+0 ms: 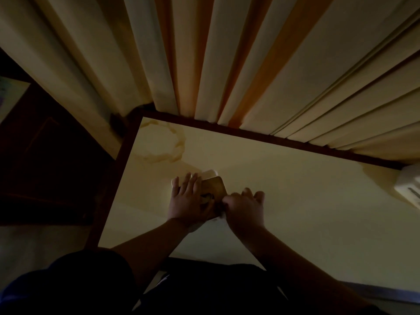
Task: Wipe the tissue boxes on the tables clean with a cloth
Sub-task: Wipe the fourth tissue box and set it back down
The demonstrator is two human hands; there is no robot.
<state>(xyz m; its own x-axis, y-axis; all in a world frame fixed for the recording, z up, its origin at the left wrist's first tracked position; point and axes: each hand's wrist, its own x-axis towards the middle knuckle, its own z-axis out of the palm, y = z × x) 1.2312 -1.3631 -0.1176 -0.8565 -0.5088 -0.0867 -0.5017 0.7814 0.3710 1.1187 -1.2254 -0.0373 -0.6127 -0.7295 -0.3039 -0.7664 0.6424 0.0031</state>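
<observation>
A small tissue box (213, 186) with a tan lid and a pale base stands near the middle of the cream table top (295, 189). My left hand (188, 201) lies over the box's left side with its fingers straight and spread. A crumpled tan bit (206, 197) shows at the lid beside this hand; I cannot tell whether it is cloth or tissue. My right hand (244, 208) is against the box's near right corner. It is blurred and in dim light, so its grip is unclear.
Long cream and orange curtains (227, 64) hang right behind the table's dark back edge. A ring-shaped stain (163, 142) marks the back left corner. A white object (409, 185) sits at the right edge. A dark floor and furniture lie to the left.
</observation>
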